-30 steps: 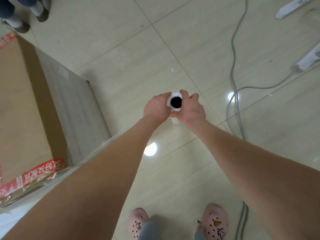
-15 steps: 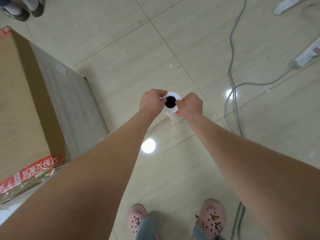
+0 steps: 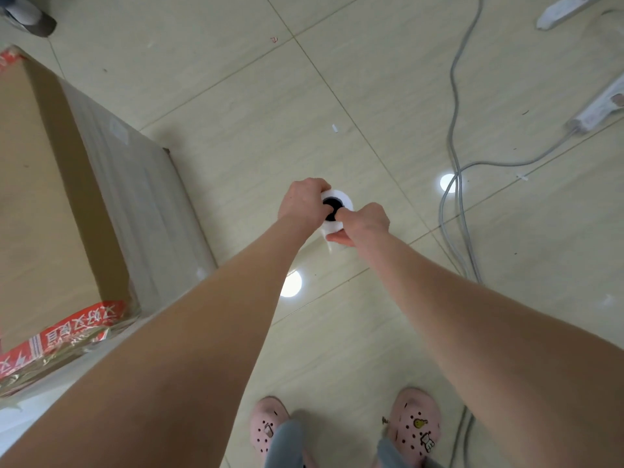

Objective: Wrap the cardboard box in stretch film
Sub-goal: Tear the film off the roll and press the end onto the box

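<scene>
Standing at six o'clock on the glossy beige floor tiles (image 3: 236,113) are two pink perforated foam clogs (image 3: 413,423) with small charms, grey trouser cuffs above them. Two bare forearms reach out from the lower edge toward the centre. There the left hand (image 3: 302,202) is curled over the rim of the white cylindrical roll of stretch film (image 3: 345,200), held upright above the floor so that its dark hollow core faces upward. The right hand (image 3: 363,222) clasps the opposite side, one digit laid across the core's opening and the fingers wrapped underneath round the smooth white body. At nine o'clock, well apart from the roll, stands the large brown cardboard box (image 3: 40,197): matte flat top, a tall side face greyed and finely streaked under clear film, and red printed tape (image 3: 67,332) at the near corner beneath crinkled, shiny film. At two o'clock thin grey cables (image 3: 454,130) snake across the tiles toward a long white plastic power strip (image 3: 601,109). A dark shoe (image 3: 30,18) shows at eleven o'clock.
</scene>
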Motion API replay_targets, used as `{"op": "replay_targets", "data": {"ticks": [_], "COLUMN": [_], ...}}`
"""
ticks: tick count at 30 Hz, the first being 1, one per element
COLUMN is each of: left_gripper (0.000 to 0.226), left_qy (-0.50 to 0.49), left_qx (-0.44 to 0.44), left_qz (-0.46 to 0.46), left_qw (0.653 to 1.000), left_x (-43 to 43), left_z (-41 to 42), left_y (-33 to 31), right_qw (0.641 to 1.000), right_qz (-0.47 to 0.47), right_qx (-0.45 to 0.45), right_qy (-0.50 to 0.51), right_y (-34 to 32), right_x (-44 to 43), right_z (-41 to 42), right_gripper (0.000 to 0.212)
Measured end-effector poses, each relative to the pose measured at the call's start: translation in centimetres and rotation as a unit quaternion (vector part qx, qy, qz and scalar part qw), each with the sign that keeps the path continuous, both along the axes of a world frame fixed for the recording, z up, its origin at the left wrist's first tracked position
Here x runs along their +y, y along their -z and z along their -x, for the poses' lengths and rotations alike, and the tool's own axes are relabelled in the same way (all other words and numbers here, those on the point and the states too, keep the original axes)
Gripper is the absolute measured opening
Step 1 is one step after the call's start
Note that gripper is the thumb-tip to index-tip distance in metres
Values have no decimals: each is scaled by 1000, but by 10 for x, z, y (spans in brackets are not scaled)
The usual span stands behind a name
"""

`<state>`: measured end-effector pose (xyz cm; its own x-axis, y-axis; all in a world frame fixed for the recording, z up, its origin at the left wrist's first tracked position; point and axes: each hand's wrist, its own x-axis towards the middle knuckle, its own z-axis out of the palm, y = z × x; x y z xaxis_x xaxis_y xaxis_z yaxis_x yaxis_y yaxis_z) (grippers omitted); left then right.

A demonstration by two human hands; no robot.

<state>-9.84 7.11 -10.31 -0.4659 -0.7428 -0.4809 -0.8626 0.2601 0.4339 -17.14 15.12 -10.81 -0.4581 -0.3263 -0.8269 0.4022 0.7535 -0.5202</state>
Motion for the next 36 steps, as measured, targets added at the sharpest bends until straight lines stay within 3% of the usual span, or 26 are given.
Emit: {"op": "replay_targets", "data": {"ticks": [3,6,9,16,20,22,26,30,32,36], "left_gripper": [43,39,30,41,34,28,35,40,41,45], "left_qy": [-26,-38,-62,2,-52,-63,-50,-51,-51,-43], "left_qx": [-15,13,14,-5,18,23,37,49,49,63], "left_qz": [19,-6,-14,8,-11,-12,-21,-38,-39,-45], "left_qw": [999,999,998,1000,998,998,998,997,997,996], "left_x": [1,2,7,9,7,5,2,3,3,7], "left_z": [-6,-12,-13,-13,-26,-28,-24,-36,-44,-54], "left_y": [0,1,2,-2,2,3,2,1,2,1], "right_qw": [999,991,981,1000,993,989,999,997,1000,992], "right_qz": [-5,-27,-20,-17,-40,-26,-15,-13,-14,-48], "right_qx": [-37,89,142,6,87,107,51,-31,0,97], "right_qy": [10,-91,-133,23,-75,-98,-4,63,27,-66], "right_y": [3,5,3,6,7,6,6,7,7,2], "right_x": [1,1,-1,9,5,-1,1,5,2,2], "right_z": [-11,-10,-6,-19,-26,-26,-28,-45,-49,-50], "right_gripper": [18,35,24,20,37,34,17,22,17,42]}}
